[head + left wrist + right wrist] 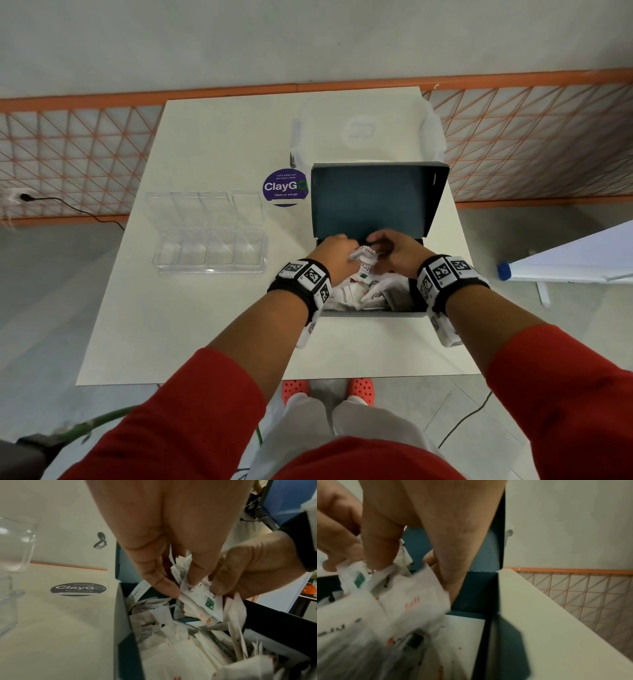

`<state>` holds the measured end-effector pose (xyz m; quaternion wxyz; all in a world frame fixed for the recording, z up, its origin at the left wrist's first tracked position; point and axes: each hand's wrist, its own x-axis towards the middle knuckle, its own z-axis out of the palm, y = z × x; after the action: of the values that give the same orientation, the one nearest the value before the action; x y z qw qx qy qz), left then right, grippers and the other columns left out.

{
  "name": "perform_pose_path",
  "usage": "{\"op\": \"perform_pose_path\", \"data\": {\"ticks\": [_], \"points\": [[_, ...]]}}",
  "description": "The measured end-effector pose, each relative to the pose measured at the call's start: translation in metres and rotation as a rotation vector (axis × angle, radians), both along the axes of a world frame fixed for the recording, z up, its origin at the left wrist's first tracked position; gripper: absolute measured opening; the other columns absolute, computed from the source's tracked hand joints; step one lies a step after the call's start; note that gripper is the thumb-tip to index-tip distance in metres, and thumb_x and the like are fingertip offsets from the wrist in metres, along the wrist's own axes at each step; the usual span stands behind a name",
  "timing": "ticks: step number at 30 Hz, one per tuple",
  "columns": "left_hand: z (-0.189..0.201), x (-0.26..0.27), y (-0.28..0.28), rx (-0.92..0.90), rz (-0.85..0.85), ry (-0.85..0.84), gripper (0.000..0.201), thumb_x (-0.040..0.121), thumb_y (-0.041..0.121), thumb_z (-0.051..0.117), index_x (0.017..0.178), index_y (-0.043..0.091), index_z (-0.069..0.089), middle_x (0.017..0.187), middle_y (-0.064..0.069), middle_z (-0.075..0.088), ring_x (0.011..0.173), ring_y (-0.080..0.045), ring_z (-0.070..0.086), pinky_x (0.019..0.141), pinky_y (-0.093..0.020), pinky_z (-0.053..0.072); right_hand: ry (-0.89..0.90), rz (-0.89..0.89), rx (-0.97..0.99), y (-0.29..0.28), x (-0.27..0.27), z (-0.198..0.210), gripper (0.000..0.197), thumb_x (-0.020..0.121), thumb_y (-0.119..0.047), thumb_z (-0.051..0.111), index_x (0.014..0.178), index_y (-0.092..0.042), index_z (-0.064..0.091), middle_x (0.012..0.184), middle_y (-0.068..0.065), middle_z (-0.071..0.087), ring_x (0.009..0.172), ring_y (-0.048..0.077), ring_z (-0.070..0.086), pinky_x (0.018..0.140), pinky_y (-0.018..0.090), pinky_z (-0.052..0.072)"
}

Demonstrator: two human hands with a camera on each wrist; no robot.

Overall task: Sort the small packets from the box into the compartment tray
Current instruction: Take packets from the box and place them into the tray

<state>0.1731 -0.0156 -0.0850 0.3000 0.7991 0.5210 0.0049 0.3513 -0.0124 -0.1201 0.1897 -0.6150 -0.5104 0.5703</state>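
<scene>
Both hands met over the box (380, 202): the left hand (330, 248) and right hand (397, 251) each pinched one bunch of packets (197, 597) lifted above the heap. Farther left on the tabletop (205, 325), nearer the left hand, the compartment tray (209, 240) stood with nothing in it.

Dark teal box (376, 202), lid raised at far side, on right of table, heaped with white paper packets (356, 291). One green-marked packet (204, 599) lifted above heap. Clear four-compartment tray (210, 251) left of box, lid open.
</scene>
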Motion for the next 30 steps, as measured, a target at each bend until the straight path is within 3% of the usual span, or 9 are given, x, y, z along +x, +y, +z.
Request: {"op": "perform_pose_path", "data": {"ticks": [4, 7, 11, 14, 17, 19, 23, 26, 30], "points": [[0.003, -0.006, -0.002, -0.031, 0.096, -0.020, 0.021, 0.088, 0.008, 0.054, 0.069, 0.009, 0.044, 0.080, -0.011, 0.052, 0.076, -0.027, 0.052, 0.065, -0.027, 0.035, -0.180, 0.198, -0.104, -0.008, 0.008, -0.005, 0.064, 0.070, 0.010, 0.080, 0.126, -0.010, 0.058, 0.119, 0.010, 0.066, 0.110, 0.026, 0.062, 0.099, 0.037, 0.050], [0.008, -0.013, -0.001, -0.024, 0.188, -0.105, 0.014, 0.088, 0.011, 0.052, 0.077, 0.001, 0.052, 0.076, -0.013, 0.056, 0.070, -0.027, 0.052, 0.063, -0.033, 0.042, -0.317, 0.370, -0.127, -0.012, 0.005, -0.003, 0.059, 0.069, -0.015, 0.089, 0.118, -0.027, 0.059, 0.110, -0.008, 0.066, 0.114, 0.021, 0.060, 0.095, 0.030, 0.045], [0.007, -0.025, 0.002, -0.056, 0.256, -0.142, 0.016, 0.088, 0.015, 0.055, 0.089, 0.001, 0.061, 0.088, -0.016, 0.065, 0.081, -0.030, 0.060, 0.073, -0.039, 0.050, -0.523, 0.590, -0.167, -0.013, -0.012, -0.007, 0.103, 0.056, -0.044, 0.092, 0.142, -0.027, 0.038, 0.131, -0.004, 0.060, 0.115, 0.024, 0.062, 0.101, 0.042, 0.048], [-0.001, -0.031, -0.001, -0.097, 0.276, -0.126, 0.018, 0.088, 0.017, 0.058, 0.095, 0.001, 0.062, 0.094, -0.015, 0.065, 0.086, -0.029, 0.061, 0.076, -0.037, 0.049, -0.578, 0.630, -0.051, -0.010, -0.028, -0.017, 0.079, 0.062, -0.034, 0.090, 0.130, -0.024, 0.052, 0.112, -0.002, 0.070, 0.102, 0.025, 0.067, 0.092, 0.038, 0.055], [-0.012, -0.032, -0.005, -0.113, 0.319, -0.156, 0.014, 0.087, 0.017, 0.059, 0.089, 0.003, 0.061, 0.090, -0.013, 0.065, 0.081, -0.026, 0.059, 0.066, -0.029, 0.046, -0.677, 0.608, 0.020, -0.008, -0.036, -0.019, 0.049, 0.062, -0.032, 0.090, 0.101, -0.027, 0.060, 0.091, -0.006, 0.067, 0.093, 0.022, 0.067, 0.078, 0.028, 0.052], [-0.016, -0.033, -0.007, -0.114, 0.340, -0.175, 0.010, 0.087, 0.018, 0.060, 0.083, 0.009, 0.058, 0.087, -0.009, 0.064, 0.076, -0.022, 0.058, 0.060, -0.024, 0.042, -0.729, 0.653, 0.013, -0.008, -0.039, -0.022, 0.046, 0.061, -0.034, 0.087, 0.099, -0.028, 0.061, 0.087, -0.006, 0.066, 0.085, 0.021, 0.067, 0.077, 0.029, 0.054], [-0.022, -0.039, -0.007, -0.123, 0.414, -0.233, 0.010, 0.089, 0.022, 0.061, 0.094, 0.013, 0.062, 0.102, -0.003, 0.067, 0.086, -0.018, 0.062, 0.068, -0.023, 0.048, -0.744, 0.803, -0.011, -0.005, -0.041, -0.022, 0.032, 0.069, -0.024, 0.082, 0.088, -0.026, 0.057, 0.076, -0.011, 0.058, 0.074, 0.017, 0.061, 0.068, 0.023, 0.046], [-0.025, -0.039, -0.006, -0.122, 0.429, -0.237, 0.011, 0.089, 0.023, 0.061, 0.097, 0.014, 0.063, 0.105, -0.004, 0.068, 0.087, -0.017, 0.062, 0.070, -0.023, 0.049, -0.766, 0.901, -0.001, -0.004, -0.041, -0.023, 0.030, 0.072, -0.021, 0.077, 0.101, -0.021, 0.069, 0.076, -0.006, 0.062, 0.078, 0.019, 0.062, 0.069, 0.023, 0.048], [-0.027, -0.038, -0.006, -0.122, 0.449, -0.254, 0.018, 0.089, 0.023, 0.061, 0.103, 0.013, 0.065, 0.110, -0.004, 0.069, 0.091, -0.018, 0.064, 0.074, -0.026, 0.051, -0.685, 0.851, -0.021, -0.003, -0.036, -0.021, 0.014, 0.072, -0.019, 0.080, 0.077, -0.023, 0.067, 0.068, -0.008, 0.057, 0.068, 0.016, 0.056, 0.060, 0.021, 0.043]]}}
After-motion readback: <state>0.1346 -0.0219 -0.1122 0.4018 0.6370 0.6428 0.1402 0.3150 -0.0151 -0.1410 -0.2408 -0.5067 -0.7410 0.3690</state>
